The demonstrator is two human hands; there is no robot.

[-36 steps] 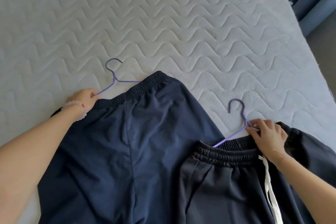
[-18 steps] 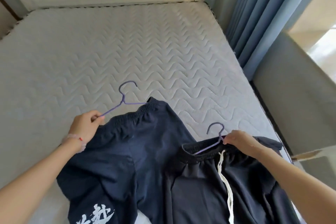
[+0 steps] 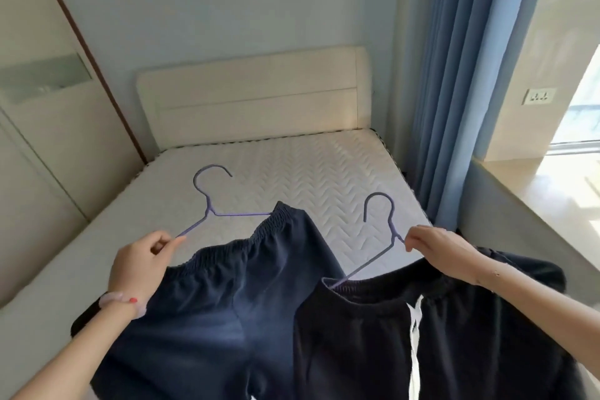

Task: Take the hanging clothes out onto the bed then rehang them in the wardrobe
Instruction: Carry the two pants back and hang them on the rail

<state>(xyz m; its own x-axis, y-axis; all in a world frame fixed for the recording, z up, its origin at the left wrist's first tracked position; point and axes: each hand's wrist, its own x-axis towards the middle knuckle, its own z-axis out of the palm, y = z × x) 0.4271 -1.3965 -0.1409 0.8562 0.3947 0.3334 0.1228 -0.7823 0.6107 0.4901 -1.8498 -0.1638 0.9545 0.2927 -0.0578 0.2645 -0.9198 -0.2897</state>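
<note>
Head view: we see a bare quilted mattress (image 3: 308, 172), cream headboard (image 3: 253, 97), blue curtain (image 3: 454, 75) right. Our left hand (image 3: 139, 266) pinches the navy shorts' (image 3: 227, 302) hanger (image 3: 211, 204); our right hand (image 3: 435, 247) grips the black shorts' (image 3: 373, 334) hanger (image 3: 386, 230), both over the bed's near end.

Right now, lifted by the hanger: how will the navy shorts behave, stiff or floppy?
Likely floppy: the navy shorts sag in folds below the purple hanger. Probably light, since the left hand holds the wire by a fingertip pinch. They may slide: only one waistband corner visibly sits on the hanger.
</note>
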